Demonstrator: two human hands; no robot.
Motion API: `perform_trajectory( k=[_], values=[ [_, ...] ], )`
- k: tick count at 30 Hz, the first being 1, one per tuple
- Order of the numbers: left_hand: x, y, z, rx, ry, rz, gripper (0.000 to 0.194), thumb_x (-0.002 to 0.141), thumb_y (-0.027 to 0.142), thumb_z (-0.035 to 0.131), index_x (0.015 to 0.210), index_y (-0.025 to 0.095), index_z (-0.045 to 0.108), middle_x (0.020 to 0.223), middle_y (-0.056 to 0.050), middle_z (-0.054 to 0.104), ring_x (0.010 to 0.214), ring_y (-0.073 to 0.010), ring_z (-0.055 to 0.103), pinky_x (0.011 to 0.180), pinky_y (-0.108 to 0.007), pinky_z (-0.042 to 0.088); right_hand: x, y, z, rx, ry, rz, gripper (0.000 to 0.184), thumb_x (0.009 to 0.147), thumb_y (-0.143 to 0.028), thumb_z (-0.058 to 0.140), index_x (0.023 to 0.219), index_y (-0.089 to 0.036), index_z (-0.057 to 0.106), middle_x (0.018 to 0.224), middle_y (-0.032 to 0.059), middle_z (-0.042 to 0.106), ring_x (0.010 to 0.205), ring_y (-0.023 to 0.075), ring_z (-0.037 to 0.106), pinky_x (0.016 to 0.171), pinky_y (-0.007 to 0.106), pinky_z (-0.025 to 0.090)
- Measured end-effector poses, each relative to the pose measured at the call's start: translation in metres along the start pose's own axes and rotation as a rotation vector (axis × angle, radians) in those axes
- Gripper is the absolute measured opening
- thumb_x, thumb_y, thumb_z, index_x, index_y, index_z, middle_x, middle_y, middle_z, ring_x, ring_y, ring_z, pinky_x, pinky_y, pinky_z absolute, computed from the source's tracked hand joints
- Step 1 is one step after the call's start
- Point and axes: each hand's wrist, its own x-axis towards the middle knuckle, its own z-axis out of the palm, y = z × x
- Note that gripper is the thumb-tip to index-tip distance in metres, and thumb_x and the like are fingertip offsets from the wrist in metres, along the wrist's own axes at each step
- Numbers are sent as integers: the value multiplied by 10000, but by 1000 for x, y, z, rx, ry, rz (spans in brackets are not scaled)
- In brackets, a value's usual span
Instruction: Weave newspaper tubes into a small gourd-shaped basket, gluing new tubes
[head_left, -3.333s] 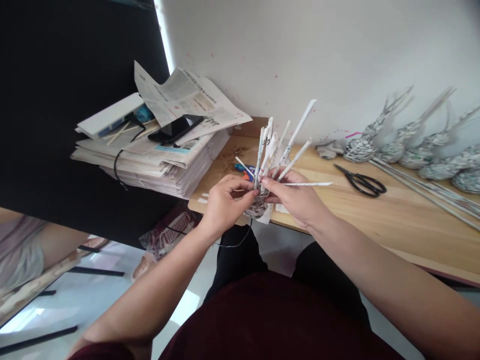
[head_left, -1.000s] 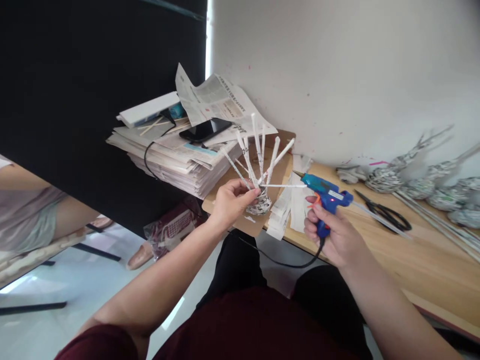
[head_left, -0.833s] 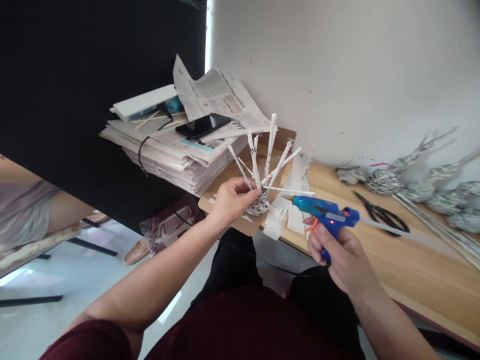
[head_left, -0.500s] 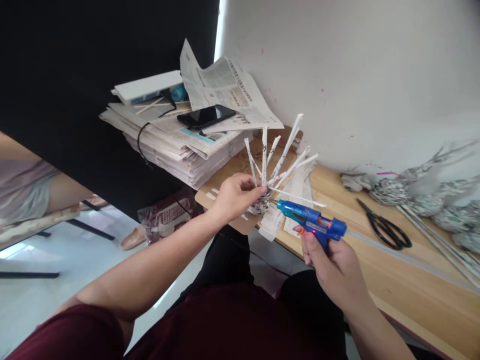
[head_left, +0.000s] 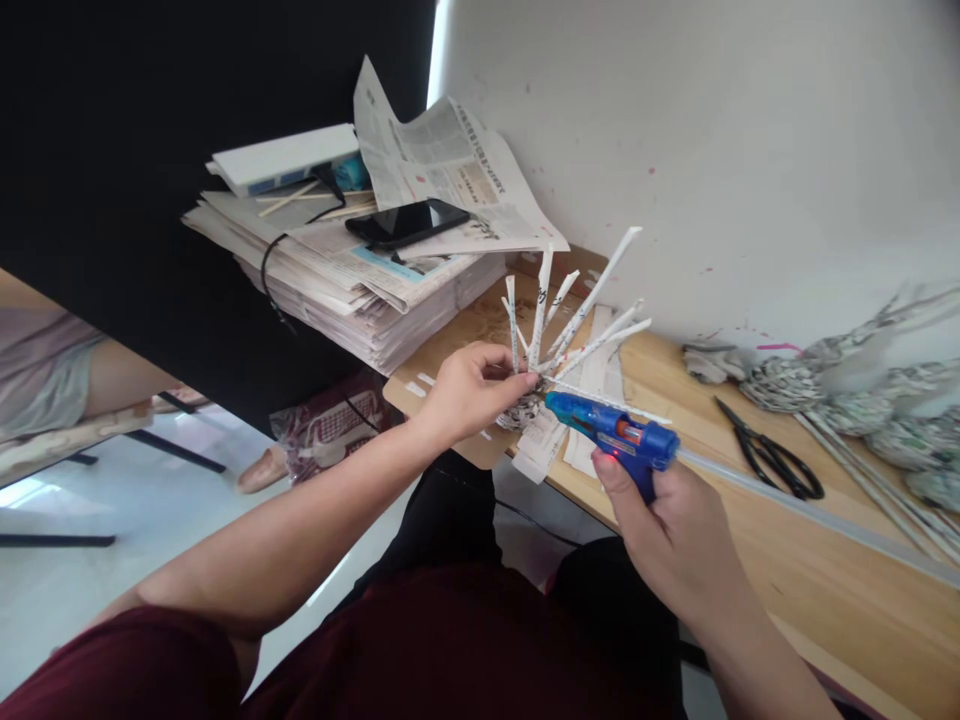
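Observation:
My left hand point(head_left: 474, 395) is closed on a small woven paper basket point(head_left: 519, 412), pinching it near the rim with thumb and fingers. Several white rolled-paper sticks point(head_left: 592, 292) fan upward and to the right from it. In my right hand point(head_left: 667, 525) is a blue glue gun point(head_left: 619, 432), its red light lit. The gun's nozzle points left at the basket, close to my left thumb; whether the tip touches the weave cannot be made out. Paper strips point(head_left: 541, 448) lie under the basket at the table edge.
Black scissors point(head_left: 776, 460) lie on the wooden table point(head_left: 795, 555), right of the glue gun. Paper rolls point(head_left: 870, 480) and woven paper pieces point(head_left: 784, 385) sit farther right. A newspaper stack point(head_left: 360, 290) at the left bears a phone point(head_left: 409, 222). Someone's leg point(head_left: 127, 375) shows at far left.
The basket's paper sticks have turned and lean further right. The glue gun has shifted slightly left and tilted, its nozzle nearer the basket and my left thumb.

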Motion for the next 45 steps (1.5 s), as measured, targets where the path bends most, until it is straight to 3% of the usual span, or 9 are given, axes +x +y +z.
perform_trajectory(
  k=[6, 13, 19, 23, 28, 35, 41, 45],
  values=[
    [1, 1, 0, 10, -5, 5, 222, 811, 386, 755, 806, 169, 708, 801, -47, 731, 749, -169, 714, 691, -286, 596, 3, -3, 1, -69, 2, -25, 432, 997, -548, 493, 908, -192, 721, 846, 104, 784, 850, 320, 758, 726, 396, 542],
    [0, 5, 1, 29, 24, 21, 196, 799, 350, 775, 786, 170, 698, 763, -43, 720, 712, -163, 695, 660, -278, 584, 0, -7, -1, -219, 40, -81, 492, 1008, -566, 434, 1006, -168, 722, 992, 174, 786, 1023, 418, 739, 797, 494, 560],
    [0, 4, 2, 76, 33, 26, 202, 809, 360, 763, 798, 169, 699, 793, -48, 722, 734, -171, 697, 684, -293, 590, 0, -11, -3, -272, 56, -136, 467, 1018, -526, 449, 1163, -167, 710, 972, 153, 781, 945, 350, 761, 738, 413, 572],
    [0, 4, 3, 80, 27, 9, 223, 807, 383, 758, 817, 168, 698, 792, -45, 716, 737, -168, 693, 687, -291, 586, 0, -12, -5, -271, 59, -152, 445, 1022, -508, 452, 1155, -170, 710, 974, 142, 778, 938, 327, 758, 739, 390, 564],
    [-1, 9, 3, 79, 7, -3, 231, 806, 389, 753, 801, 166, 693, 781, -43, 704, 725, -162, 682, 676, -280, 572, 0, -13, -5, -274, 53, -147, 475, 1021, -531, 444, 1209, -175, 696, 997, 153, 773, 976, 352, 745, 754, 412, 556],
    [-2, 10, 4, 93, 16, 6, 220, 805, 376, 760, 787, 168, 692, 778, -34, 679, 701, -151, 664, 640, -263, 548, -1, -11, -4, -276, 39, -110, 480, 1017, -555, 451, 1142, -180, 723, 947, 152, 778, 846, 331, 754, 673, 383, 528],
    [-2, 10, 4, 120, 22, 0, 225, 803, 382, 758, 786, 167, 693, 813, -39, 670, 704, -151, 661, 633, -266, 544, 0, -13, -4, -305, 49, -158, 443, 1023, -519, 449, 1099, -179, 722, 910, 143, 769, 811, 319, 741, 632, 365, 494],
    [-2, 10, 4, 125, 19, 3, 226, 811, 385, 747, 787, 170, 681, 771, -35, 670, 696, -159, 664, 638, -278, 553, 2, -15, -2, -351, 69, -166, 418, 1019, -505, 449, 1028, -172, 701, 872, 136, 752, 683, 282, 698, 564, 346, 455]
  ],
)
